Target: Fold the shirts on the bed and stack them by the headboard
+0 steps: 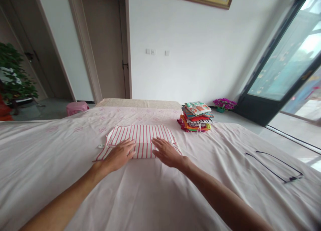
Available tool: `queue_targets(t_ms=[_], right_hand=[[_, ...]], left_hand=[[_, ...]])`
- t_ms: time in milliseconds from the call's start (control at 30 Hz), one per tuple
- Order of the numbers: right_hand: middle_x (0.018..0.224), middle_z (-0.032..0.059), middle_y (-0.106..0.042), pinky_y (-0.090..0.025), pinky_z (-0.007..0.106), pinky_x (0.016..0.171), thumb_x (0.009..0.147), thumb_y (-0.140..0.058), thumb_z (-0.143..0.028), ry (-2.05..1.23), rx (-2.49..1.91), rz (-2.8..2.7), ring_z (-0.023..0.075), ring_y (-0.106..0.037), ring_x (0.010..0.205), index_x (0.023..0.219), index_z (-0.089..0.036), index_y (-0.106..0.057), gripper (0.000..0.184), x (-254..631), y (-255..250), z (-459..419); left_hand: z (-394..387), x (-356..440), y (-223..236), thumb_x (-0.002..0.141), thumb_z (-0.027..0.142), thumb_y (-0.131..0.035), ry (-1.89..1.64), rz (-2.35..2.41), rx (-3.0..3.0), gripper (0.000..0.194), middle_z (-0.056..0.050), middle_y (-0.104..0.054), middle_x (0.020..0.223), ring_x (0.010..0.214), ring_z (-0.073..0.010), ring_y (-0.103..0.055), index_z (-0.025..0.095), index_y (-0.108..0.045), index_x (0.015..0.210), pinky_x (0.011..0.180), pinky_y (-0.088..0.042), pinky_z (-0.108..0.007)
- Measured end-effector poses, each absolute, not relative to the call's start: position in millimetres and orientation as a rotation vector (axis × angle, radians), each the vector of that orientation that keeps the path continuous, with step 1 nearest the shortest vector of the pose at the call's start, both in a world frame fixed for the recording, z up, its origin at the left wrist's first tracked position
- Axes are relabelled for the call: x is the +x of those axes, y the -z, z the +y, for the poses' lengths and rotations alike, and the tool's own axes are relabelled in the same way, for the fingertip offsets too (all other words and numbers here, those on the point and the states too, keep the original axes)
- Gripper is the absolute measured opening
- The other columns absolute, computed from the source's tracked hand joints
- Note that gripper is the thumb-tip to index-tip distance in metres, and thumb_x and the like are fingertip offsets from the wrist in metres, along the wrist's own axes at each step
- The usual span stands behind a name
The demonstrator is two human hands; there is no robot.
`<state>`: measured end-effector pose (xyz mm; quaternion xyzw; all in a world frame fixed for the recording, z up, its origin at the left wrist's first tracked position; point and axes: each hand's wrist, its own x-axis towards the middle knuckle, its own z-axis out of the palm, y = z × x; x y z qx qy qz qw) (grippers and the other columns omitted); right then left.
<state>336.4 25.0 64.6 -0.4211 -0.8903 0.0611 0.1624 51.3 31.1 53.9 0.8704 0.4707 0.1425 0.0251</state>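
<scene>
A white garment with red stripes (142, 134) lies on the pale pink sheet in front of me, its near part folded over. My left hand (122, 152) rests flat on the left side of the fold, fingers stretched out. On the right side of the fold lies my right hand (166, 152), also flat with its fingers apart. Neither hand grips the cloth. A small white tag (101, 146) sticks out at the garment's left edge.
A stack of folded colourful clothes (197, 116) stands on the sheet (140, 197) beyond my right hand. A pair of black-framed glasses (278, 167) lies at the right. Past the sheet are a pink stool (77, 108) and purple flowers (225, 104).
</scene>
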Motion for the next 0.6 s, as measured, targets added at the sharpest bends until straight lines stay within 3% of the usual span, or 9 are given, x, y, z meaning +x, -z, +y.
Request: queue_targets(t_ms=[100,233,400,600], right_hand=[[0.159,0.014,-0.029,-0.024,0.05,0.119,0.102,-0.035,-0.044,-0.15,-1.237,-2.67,0.0288,-0.023,0.147,0.154,-0.012,-0.03,0.061,314,-46,35],[0.159,0.0119,-0.027,-0.022,0.048,0.12,0.103,-0.031,-0.046,-0.083,-1.326,-2.69,0.0267,-0.024,0.148,0.156,-0.015,-0.025,0.062,323,-26,56],[0.161,0.0105,-0.024,-0.019,0.044,0.12,0.103,-0.028,-0.046,0.032,-1.575,-2.595,0.0239,-0.022,0.148,0.155,-0.016,-0.029,0.06,369,-21,83],[0.16,0.0137,-0.025,-0.013,0.052,0.119,0.102,-0.024,-0.046,-0.025,-1.887,-2.478,0.0282,-0.018,0.149,0.153,-0.013,-0.031,0.062,361,-33,103]], left_hand=[[46,77,-34,0.096,0.044,-0.04,-0.349,1.406,2.724,0.056,-0.011,-0.04,0.155,0.146,-0.0257,-0.03,0.018,-0.046,0.145,0.119,-0.024,-0.044],[67,64,-13,0.097,0.052,-0.032,-0.261,1.461,2.721,0.059,-0.008,-0.035,0.159,0.148,-0.0239,-0.027,0.024,-0.039,0.149,0.12,-0.02,-0.043],[90,18,-3,0.096,0.053,-0.034,-0.286,1.813,2.587,0.057,-0.007,-0.039,0.156,0.146,-0.0253,-0.03,0.028,-0.045,0.145,0.118,-0.021,-0.045],[104,20,-7,0.094,0.054,-0.035,-0.379,2.208,2.441,0.061,-0.015,-0.044,0.151,0.143,-0.034,-0.032,0.02,-0.05,0.142,0.115,-0.022,-0.052]])
